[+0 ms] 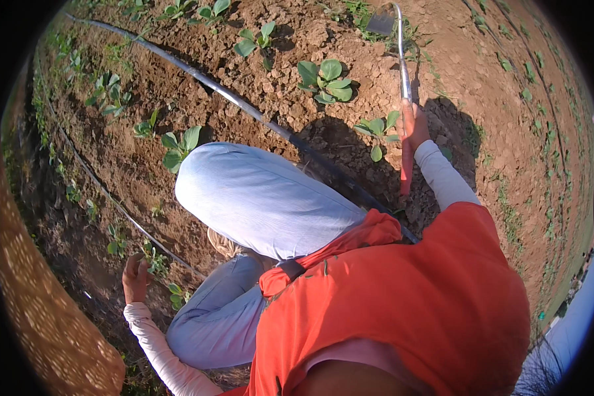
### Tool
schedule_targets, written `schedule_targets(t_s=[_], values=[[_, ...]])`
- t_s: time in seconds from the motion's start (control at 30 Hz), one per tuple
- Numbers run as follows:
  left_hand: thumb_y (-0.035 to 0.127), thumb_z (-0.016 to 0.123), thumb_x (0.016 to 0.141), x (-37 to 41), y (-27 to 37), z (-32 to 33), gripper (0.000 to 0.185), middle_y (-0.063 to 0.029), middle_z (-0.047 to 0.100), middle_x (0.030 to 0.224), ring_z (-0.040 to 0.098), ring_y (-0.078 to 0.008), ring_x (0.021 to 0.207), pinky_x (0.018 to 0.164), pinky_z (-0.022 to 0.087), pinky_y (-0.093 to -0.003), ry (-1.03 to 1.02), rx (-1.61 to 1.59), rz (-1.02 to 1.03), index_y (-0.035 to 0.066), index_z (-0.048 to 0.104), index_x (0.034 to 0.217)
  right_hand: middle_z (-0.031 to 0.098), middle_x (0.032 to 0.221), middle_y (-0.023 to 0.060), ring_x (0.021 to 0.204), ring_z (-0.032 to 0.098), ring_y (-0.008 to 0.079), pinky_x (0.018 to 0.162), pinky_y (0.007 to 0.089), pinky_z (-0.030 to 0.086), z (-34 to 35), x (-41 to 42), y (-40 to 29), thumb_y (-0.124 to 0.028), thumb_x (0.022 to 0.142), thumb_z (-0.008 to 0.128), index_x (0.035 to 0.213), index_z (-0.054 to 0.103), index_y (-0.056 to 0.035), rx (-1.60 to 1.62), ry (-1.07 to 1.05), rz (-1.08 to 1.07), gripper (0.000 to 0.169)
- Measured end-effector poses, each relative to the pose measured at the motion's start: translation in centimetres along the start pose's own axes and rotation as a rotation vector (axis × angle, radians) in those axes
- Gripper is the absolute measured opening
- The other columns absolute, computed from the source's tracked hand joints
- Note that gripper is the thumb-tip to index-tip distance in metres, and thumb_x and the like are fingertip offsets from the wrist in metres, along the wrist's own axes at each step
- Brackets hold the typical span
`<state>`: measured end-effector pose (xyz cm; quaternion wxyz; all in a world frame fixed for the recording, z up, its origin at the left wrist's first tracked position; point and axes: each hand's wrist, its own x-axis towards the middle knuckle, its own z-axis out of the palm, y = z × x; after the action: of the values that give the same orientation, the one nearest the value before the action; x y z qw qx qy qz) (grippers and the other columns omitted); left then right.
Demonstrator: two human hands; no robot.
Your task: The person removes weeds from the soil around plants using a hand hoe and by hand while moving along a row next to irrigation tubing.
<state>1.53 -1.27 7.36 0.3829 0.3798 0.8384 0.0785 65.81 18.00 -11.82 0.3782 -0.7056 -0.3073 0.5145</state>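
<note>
My right hand (413, 124) is wrapped around the red handle of a hand hoe (405, 79). The hoe's shiny bent neck reaches away from me to a flat metal blade (381, 23) above the soil, beside green weeds. Close to that hand grows a young leafy seedling (377, 129), partly in shadow. Off to the left, my left hand (135, 278) is loosely curled beside small plants (154, 260); whether anything is between its fingers is hidden. Another broad-leaved seedling (325, 80) stands in sunlit, cloddy soil.
A thick black irrigation pipe (198, 74) crosses diagonally, partly behind my bent knee (267, 193). A thinner drip line (99, 183) runs along the left row. More seedlings (178, 147) grow near the knee. Brown perforated material (49, 302) borders the lower left.
</note>
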Motion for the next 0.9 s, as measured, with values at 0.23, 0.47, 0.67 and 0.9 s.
schedule_targets(t_s=[0.23, 0.47, 0.67, 0.9], values=[[0.02, 0.052, 0.088, -0.7, -0.1, 0.1, 0.025, -0.003, 0.058, 0.075, 0.051, -0.0062, 0.052, 0.045, 0.038, -0.0219, 0.028, 0.011, -0.002, 0.006, 0.055, 0.108, 0.043, 0.054, 0.0003, 0.04, 0.041, 0.0102, 0.037, 0.0264, 0.037, -4.2, -5.7, 3.9, -0.047, 0.087, 0.049, 0.08, 0.044, -0.0113, -0.14, 0.058, 0.323, 0.037], [0.022, 0.052, 0.088, -0.5, 0.4, 0.0, 0.026, -0.0031, 0.059, 0.074, 0.052, -0.0067, 0.053, 0.045, 0.038, -0.0212, 0.028, 0.08, 0.035, 0.005, 0.055, 0.107, 0.043, 0.054, 0.0002, 0.04, 0.041, 0.0098, 0.037, 0.0249, 0.034, -6.0, -8.0, 6.0, -0.041, 0.089, 0.048, 0.082, 0.046, -0.0094, -0.226, 0.044, 0.218, 0.032], [0.022, 0.051, 0.088, -0.7, 0.3, 0.2, 0.024, -0.0031, 0.06, 0.075, 0.053, -0.0068, 0.054, 0.045, 0.039, -0.0217, 0.03, 0.094, 0.039, 0.007, 0.055, 0.107, 0.045, 0.054, 0.0018, 0.04, 0.042, 0.0103, 0.038, 0.0253, 0.035, -7.2, -3.3, 2.3, -0.038, 0.09, 0.048, 0.078, 0.047, -0.0068, -0.1, 0.177, 0.029, 0.033], [0.023, 0.052, 0.088, -0.6, 0.2, 0.0, 0.025, -0.0028, 0.06, 0.076, 0.054, -0.0063, 0.055, 0.046, 0.039, -0.0207, 0.015, 0.091, 0.01, 0.008, 0.055, 0.107, 0.046, 0.055, 0.0028, 0.041, 0.043, 0.0118, 0.038, 0.0257, 0.037, -7.6, -1.1, 6.0, -0.043, 0.086, 0.052, 0.082, 0.049, -0.0063, -0.152, 0.247, 0.261, 0.037]])
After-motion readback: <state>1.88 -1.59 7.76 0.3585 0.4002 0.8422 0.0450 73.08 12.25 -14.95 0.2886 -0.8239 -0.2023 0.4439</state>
